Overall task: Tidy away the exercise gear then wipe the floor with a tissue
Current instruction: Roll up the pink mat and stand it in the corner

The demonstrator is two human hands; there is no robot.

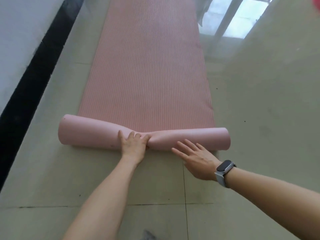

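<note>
A pink ribbed exercise mat (149,66) lies flat on the tiled floor and runs away from me. Its near end is curled into a loose roll (90,134) lying across the view. My left hand (134,144) presses down on the middle of the roll and pinches it flat there, fingers spread. My right hand (194,158), with a watch on the wrist, hovers flat and open just at the roll's near side, to the right of the left hand. No tissue is in view.
Grey-green floor tiles (259,118) surround the mat. A white wall with a black skirting strip (34,75) runs along the left. Window light reflects on the floor at the top right (242,19). A red object shows at the top right corner (316,2).
</note>
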